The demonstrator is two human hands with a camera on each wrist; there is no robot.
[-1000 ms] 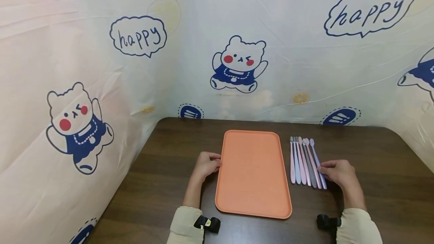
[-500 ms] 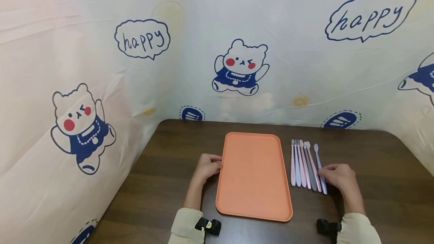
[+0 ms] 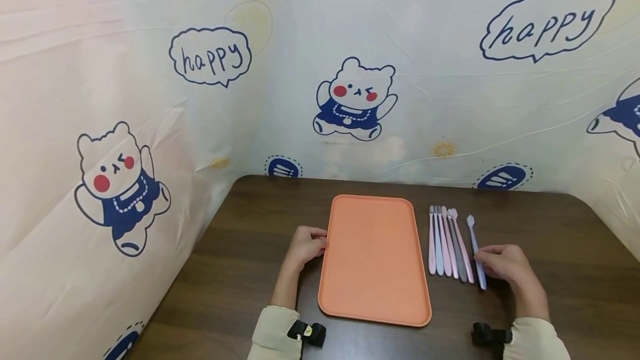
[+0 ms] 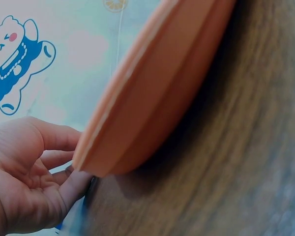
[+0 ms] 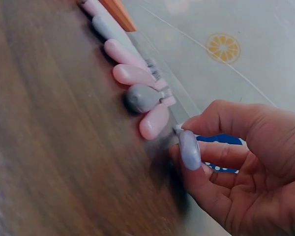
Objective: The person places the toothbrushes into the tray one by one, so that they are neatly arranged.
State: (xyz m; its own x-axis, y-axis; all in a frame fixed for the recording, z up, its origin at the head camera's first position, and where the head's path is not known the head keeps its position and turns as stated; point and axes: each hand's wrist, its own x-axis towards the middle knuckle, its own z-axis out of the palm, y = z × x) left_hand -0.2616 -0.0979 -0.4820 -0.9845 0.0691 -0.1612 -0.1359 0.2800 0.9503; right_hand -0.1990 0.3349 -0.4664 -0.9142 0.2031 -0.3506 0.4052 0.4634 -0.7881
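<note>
An orange tray [image 3: 375, 260] lies on the dark wooden table. My left hand [image 3: 306, 246] holds the tray's left edge, with a finger and thumb on either side of the rim [image 4: 91, 152] in the left wrist view. Right of the tray, several toothbrushes [image 3: 447, 246] in pink, blue and grey lie side by side, heads toward the back. My right hand [image 3: 507, 265] pinches a lavender-blue toothbrush [image 3: 472, 232] by its handle between thumb and fingers. That brush stands apart from the row; its rounded handle end [image 5: 190, 152] faces the right wrist camera.
A white curtain [image 3: 280, 71] printed with bears and "happy" bubbles hangs behind and beside the brown table [image 3: 225, 271]. Black wrist cameras [image 3: 312, 335] are strapped over both light sleeves [image 3: 275, 332].
My right hand has drawn the lavender-blue toothbrush right and slightly nearer, opening a gap between it and the row. The left hand stays at the tray's edge.
</note>
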